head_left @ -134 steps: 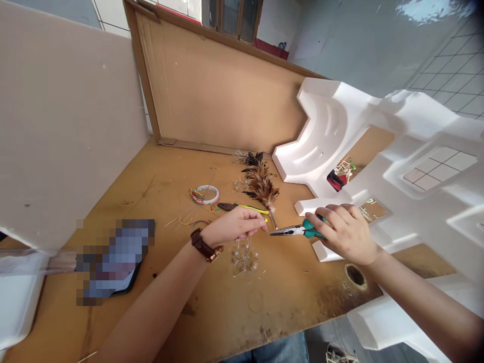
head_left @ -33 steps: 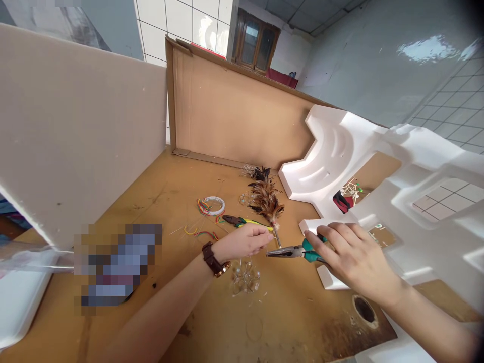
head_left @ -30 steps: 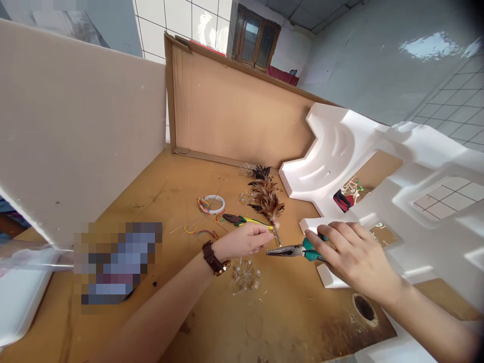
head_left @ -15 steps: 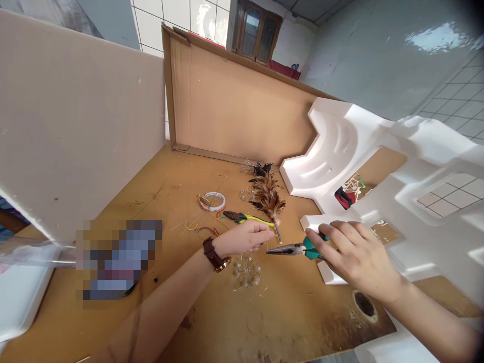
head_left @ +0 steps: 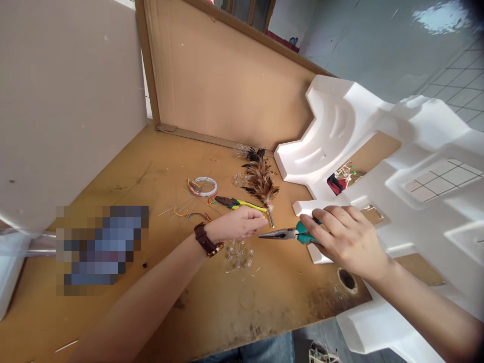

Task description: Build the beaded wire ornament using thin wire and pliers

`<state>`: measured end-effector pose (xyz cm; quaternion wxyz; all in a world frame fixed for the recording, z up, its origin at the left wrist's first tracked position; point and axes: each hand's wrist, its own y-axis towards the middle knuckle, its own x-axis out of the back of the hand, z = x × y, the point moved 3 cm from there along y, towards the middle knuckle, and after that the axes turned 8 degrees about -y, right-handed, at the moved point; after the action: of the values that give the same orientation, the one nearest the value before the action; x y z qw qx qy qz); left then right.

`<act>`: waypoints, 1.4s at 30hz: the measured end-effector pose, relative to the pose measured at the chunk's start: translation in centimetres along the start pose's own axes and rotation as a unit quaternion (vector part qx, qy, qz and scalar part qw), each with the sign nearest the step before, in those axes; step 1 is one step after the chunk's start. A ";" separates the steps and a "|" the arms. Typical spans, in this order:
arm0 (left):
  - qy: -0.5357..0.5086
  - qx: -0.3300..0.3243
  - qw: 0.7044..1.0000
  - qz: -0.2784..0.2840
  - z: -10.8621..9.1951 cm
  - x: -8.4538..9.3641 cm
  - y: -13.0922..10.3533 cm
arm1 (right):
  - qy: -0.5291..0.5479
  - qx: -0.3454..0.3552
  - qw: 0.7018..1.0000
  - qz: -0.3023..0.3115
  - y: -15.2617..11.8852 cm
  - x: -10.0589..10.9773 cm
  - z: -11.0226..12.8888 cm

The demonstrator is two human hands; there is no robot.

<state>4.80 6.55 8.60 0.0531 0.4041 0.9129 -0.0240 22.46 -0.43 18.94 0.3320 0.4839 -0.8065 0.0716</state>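
Head view showed the right hand (head_left: 350, 242) with its fingers wrapped around silver needle-nose pliers with teal handles (head_left: 278, 234), the tip pointing at the left hand (head_left: 242, 222) and near it. The left hand's fingers were curled together; whether they pinched something thin was too small to tell. Close by that hand, a clear beaded ornament of looped wire (head_left: 239, 256) lay on the brown tabletop (head_left: 295, 302). Beyond the left hand lay dark-headed pliers with yellow-and-green handles (head_left: 242, 203), a brown feather duster (head_left: 260, 179) and a white ring tangled with coloured threads (head_left: 206, 186). White moulded foam (head_left: 366, 108) stood on the right.
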 end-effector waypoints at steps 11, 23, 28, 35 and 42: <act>0.239 -0.165 0.944 -0.154 -1.7 0.1 -0.6 | 0.109 -0.095 0.982 0.117 -0.4 -1.2 0.2; 0.416 -0.207 0.871 -0.158 -1.8 0.2 -0.6 | 0.386 -0.265 0.858 0.211 -1.5 -3.4 1.1; 0.306 -0.176 0.927 -0.128 -0.7 1.4 0.2 | 0.455 -0.337 0.787 0.243 -3.3 -5.9 2.9; 0.150 -0.144 0.976 -0.066 -0.3 1.6 0.2 | 0.292 -0.324 0.835 0.336 -4.7 -11.3 8.9; 0.166 -0.127 0.977 -0.037 -0.1 1.1 0.3 | 0.226 -0.311 0.875 0.295 -3.2 -12.6 10.9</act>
<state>4.26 7.62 8.55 -0.0491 0.3587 0.9188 0.1573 23.93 2.36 2.23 0.6018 0.0658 -0.7957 0.0190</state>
